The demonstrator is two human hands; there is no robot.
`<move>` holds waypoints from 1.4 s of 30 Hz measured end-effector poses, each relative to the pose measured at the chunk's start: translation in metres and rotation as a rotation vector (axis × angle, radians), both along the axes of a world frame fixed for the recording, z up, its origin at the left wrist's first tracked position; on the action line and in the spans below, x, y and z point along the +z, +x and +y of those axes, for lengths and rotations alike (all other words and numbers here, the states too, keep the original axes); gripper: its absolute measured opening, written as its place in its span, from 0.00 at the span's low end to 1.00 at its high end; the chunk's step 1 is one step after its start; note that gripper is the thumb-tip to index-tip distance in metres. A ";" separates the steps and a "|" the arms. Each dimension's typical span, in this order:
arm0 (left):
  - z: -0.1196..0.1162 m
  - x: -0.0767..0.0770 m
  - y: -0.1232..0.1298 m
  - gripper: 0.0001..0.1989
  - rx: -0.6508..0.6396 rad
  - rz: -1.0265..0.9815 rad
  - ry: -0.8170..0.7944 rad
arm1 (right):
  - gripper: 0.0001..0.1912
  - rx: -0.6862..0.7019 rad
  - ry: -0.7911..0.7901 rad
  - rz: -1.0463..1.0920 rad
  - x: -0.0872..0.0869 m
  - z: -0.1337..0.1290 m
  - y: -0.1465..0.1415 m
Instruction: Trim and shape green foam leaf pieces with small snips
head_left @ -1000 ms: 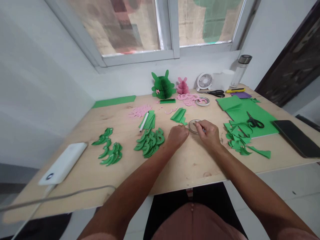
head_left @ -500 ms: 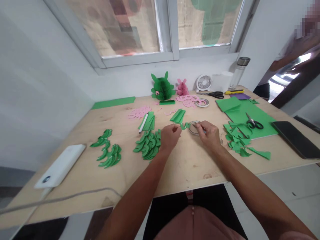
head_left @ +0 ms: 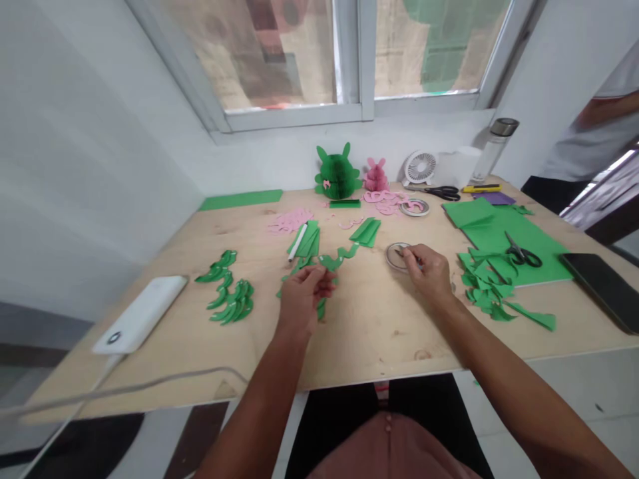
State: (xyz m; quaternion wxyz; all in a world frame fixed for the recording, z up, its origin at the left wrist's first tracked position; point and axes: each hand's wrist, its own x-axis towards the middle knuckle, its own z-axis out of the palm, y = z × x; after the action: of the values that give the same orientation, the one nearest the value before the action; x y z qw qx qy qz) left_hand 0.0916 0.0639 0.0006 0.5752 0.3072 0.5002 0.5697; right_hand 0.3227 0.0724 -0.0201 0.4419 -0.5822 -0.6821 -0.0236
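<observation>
Between the thumb and fingertips of my left hand is a wavy green paper cutout, raised above the table. Beneath that hand, and partly hidden by it, lies a pile of curved green cutouts. My right hand pinches a small dark pointed tool, too small to identify, over a roll of tape lying flat. Folded green paper sits just behind the cutout. A white pen rests on more green strips.
Curved green pieces and a white power bank with a cable are at left. Green scraps, scissors and a phone lie right. Paper figures and a small fan stand behind. Another person's arm shows at right.
My left hand has moved left, away from the tape roll, carrying the green cutout over the pile. My right hand stays at the roll. The view has shifted slightly.
</observation>
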 end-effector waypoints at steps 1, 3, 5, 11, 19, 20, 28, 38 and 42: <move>-0.004 0.000 -0.009 0.10 0.045 -0.001 -0.003 | 0.15 0.002 -0.006 -0.001 0.000 0.000 0.000; -0.014 0.000 -0.029 0.10 0.132 -0.003 -0.005 | 0.15 0.007 -0.015 0.002 0.000 -0.001 0.000; -0.025 0.001 -0.048 0.10 0.208 0.007 -0.014 | 0.15 -0.001 -0.008 0.013 0.000 -0.001 0.000; -0.047 -0.004 -0.096 0.08 0.489 0.027 -0.045 | 0.15 0.001 0.005 -0.011 0.001 -0.001 -0.001; -0.048 -0.012 -0.128 0.02 0.625 0.002 -0.126 | 0.14 -0.030 0.017 -0.057 0.002 0.000 0.000; -0.049 -0.012 -0.129 0.02 0.620 -0.015 -0.148 | 0.15 -0.032 0.015 -0.061 0.002 0.000 0.000; -0.066 -0.015 -0.125 0.04 0.664 -0.084 -0.205 | 0.15 -0.031 0.007 -0.071 0.003 -0.001 -0.002; -0.061 -0.033 -0.074 0.07 0.204 0.866 0.166 | 0.15 -0.023 0.006 -0.076 0.001 0.000 -0.002; -0.043 -0.028 -0.061 0.08 0.075 1.222 0.343 | 0.15 -0.015 -0.010 -0.059 0.002 -0.001 -0.004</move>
State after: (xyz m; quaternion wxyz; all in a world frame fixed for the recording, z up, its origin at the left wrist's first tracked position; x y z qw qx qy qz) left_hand 0.0304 0.0209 -0.0273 0.1080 0.6470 0.6502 0.3833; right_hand 0.3188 0.0716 -0.0181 0.4187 -0.5886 -0.6903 -0.0406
